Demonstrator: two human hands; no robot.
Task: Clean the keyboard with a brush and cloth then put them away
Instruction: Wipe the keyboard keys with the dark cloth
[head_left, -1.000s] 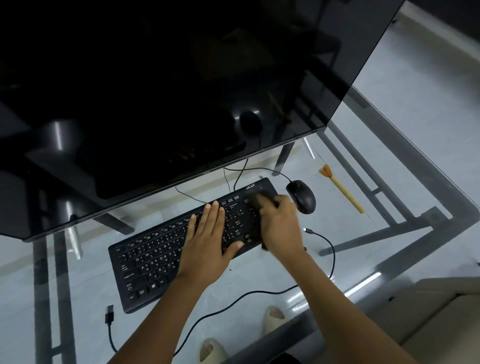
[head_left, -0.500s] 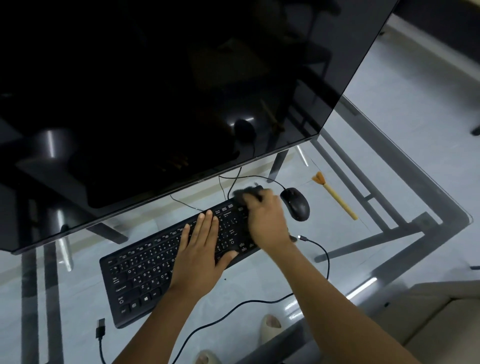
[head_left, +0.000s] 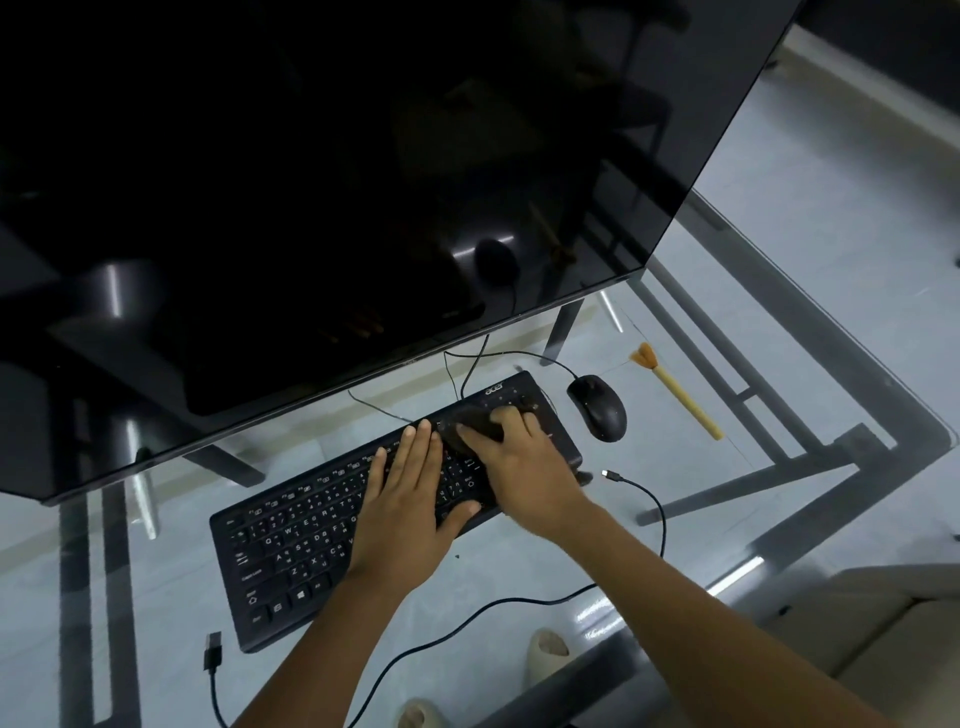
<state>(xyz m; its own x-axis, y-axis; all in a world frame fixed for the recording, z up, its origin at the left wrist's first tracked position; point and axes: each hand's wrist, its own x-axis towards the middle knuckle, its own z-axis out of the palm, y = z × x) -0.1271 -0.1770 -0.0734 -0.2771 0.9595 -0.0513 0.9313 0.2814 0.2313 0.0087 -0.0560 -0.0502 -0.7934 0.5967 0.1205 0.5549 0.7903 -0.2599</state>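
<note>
- Keyboard (head_left: 322, 540): black, lies at a slant on the glass surface (head_left: 519, 587), just below the lower edge of the dark monitor (head_left: 311, 182).
- Cloth (head_left: 470, 423): dark wad on the upper right part of the keyboard, mostly covered by the right hand; its edges are hard to tell against the black keys.
- Right hand (head_left: 514, 457): fingers curled down over the cloth, pressing it onto the keys. Judged step: the cloth wipe of the right end of the keyboard.
- Left hand (head_left: 410, 499): flat on the middle keys, fingers straight and close together, thumb out to the side; it holds nothing and steadies the keyboard.
- Handling, judged: cloth soft and light, best bunched under the fingertips so it does not slide off. Keyboard stiff and light, likely to skate on glass, so bracing it flat from above makes sense.
- Brush (head_left: 675, 392): pale handle, orange bristles, lying free on the surface right of the mouse (head_left: 597, 408), well apart from both hands. Stiff, thin; take it mid-handle.
- Loose cable (head_left: 639, 499) trails just right of the keyboard; a second plug (head_left: 213, 647) lies near its lower left corner. Snag risk when wiping.
</note>
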